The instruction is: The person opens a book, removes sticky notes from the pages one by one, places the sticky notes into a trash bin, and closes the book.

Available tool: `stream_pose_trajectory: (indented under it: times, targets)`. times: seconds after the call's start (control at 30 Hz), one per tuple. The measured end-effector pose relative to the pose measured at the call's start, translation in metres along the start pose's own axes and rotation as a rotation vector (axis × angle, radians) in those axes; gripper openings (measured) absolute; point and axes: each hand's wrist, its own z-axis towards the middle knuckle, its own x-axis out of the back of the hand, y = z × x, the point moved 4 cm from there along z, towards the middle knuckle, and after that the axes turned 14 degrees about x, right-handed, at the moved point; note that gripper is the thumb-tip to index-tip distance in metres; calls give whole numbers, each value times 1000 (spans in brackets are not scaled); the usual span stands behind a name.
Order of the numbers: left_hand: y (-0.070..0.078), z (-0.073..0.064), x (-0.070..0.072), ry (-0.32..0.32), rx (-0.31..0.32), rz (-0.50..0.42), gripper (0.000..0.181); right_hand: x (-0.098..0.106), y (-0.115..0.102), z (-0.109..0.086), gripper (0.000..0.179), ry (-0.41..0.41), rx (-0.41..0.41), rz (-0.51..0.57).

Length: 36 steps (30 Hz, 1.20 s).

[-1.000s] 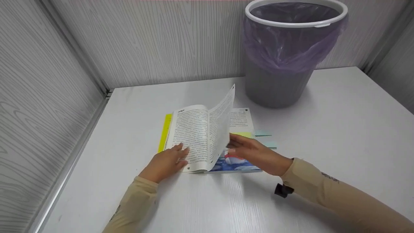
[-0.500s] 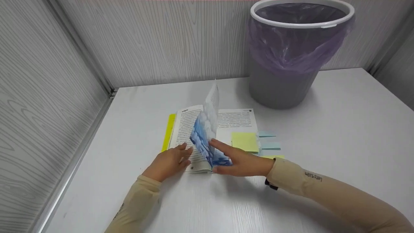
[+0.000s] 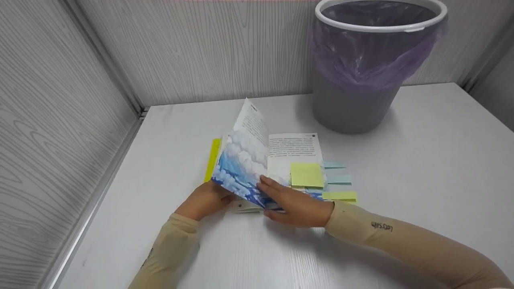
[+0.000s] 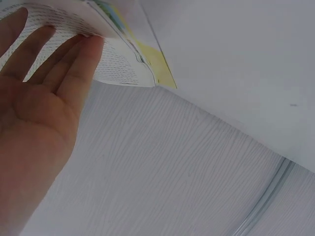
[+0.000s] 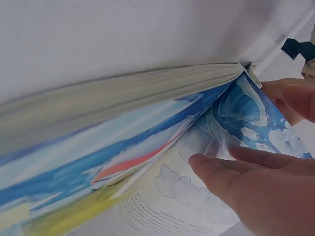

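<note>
An open book lies on the table, its right page (image 3: 291,145) printed with text and a blue picture. One leaf (image 3: 241,160), painted with clouds and blue sea, stands tilted over the left side. My right hand (image 3: 299,205) has its fingers extended against that leaf near the fold; the right wrist view shows its fingertips (image 5: 202,162) at the painted paper. Partly under the leaf is my left hand (image 3: 202,202), and in the left wrist view its loosely bent fingers rest at a text page (image 4: 120,66). A yellow-green sticky note (image 3: 307,175) is on the right page.
Light blue tabs (image 3: 338,180) and a yellow-green tab (image 3: 340,196) stick out from the book's right edge. A yellow strip (image 3: 212,159) shows along its left. Behind stands a grey bin (image 3: 351,108) with a purple liner (image 3: 353,68). Wood-grain panels (image 3: 192,52) enclose the table.
The leaf has swung from right to left, showing its painted side and partly covering my left hand. My right hand has followed it left to the fold, uncovering the sticky note.
</note>
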Motion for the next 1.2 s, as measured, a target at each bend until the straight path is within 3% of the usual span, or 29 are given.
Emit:
stream_pose_trajectory:
  times: [0.07,0.23,0.37,0.53,0.7,0.9,1.0,1.2]
  targets:
    - [-3,0,2,-5,3,-55,48,-3,-2,0,69,-21,27,-63]
    - [-17,5,7,-102,128,-182,40,-8,-4,0,67,-59,81,-192]
    - [-26,9,14,-149,87,-205,29,-10,-4,0,67,-72,97,-266]
    - [-34,6,28,-159,31,-199,31,-11,-4,0,67,-88,108,-312]
    - [-31,1,44,-97,36,-149,30,-9,-4,1,67,-108,88,-312]
    - [-12,-5,56,116,137,-44,37,-4,-5,0,67,-123,79,-347]
    - [0,-9,49,185,86,33,39,-5,-4,1,67,-128,78,-355]
    - [13,-15,23,170,-198,192,46,-5,-4,4,69,-149,119,-404]
